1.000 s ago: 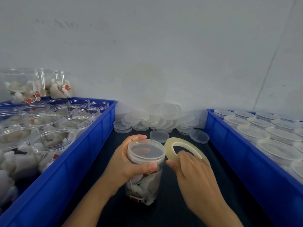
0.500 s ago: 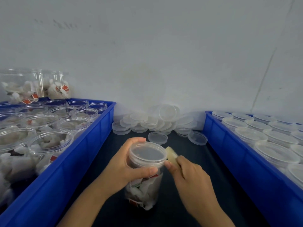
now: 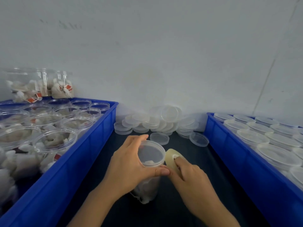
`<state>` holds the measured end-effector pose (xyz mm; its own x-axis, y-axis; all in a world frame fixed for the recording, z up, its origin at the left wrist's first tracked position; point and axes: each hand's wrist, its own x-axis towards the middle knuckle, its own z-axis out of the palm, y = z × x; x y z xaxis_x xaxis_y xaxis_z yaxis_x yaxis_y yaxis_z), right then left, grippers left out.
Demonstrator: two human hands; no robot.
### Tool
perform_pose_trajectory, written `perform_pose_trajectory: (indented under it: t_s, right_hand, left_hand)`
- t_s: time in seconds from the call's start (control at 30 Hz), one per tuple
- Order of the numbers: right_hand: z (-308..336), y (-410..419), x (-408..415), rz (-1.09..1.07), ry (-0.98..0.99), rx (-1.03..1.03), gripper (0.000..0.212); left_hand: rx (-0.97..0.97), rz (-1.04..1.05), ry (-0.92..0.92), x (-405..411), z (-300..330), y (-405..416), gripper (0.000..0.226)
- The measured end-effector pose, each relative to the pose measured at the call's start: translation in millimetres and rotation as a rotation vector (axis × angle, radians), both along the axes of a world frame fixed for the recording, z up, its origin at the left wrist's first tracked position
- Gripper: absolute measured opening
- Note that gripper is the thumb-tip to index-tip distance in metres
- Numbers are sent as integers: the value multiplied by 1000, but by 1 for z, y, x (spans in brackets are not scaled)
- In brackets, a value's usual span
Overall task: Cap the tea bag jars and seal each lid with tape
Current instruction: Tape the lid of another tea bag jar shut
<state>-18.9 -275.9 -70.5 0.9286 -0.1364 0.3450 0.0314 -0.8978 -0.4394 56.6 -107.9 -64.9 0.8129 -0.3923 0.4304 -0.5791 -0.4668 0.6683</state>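
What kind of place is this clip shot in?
Probably a small packing workbench: blue plastic crate of open tea bag jars, blue plastic crate of capped jars, and a pile of loose clear plastic lids by the wall.

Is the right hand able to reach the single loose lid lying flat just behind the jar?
Probably yes, but not at once: the right hand holds the tape roll. The loose lid lies uncovered on the dark surface beyond the jar, nothing between.
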Motion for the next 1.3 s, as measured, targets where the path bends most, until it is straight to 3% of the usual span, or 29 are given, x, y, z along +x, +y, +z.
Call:
perform_pose_trajectory:
  t_s: [0.4,0.63,1.03,1.2,1.3]
  right_hand:
    - [24,-12,-9,52,55,-194,25]
    - [24,-8,-5,44,48,-264,25]
    - [22,-4,-5,11,49,-219,45]
    - [9,-6,-2,18,88,-88,52]
    - [5,-7,0,39,111,-8,59]
  left_hand:
    - [-46,-66,42,4,0,4,80]
    - [-79,-200,139,8,1,9,84]
    - [-60,-426,216,18,7,14,81]
    - [49,-522,239,24,24,18,72]
    - [203,-555,291,25,42,22,83]
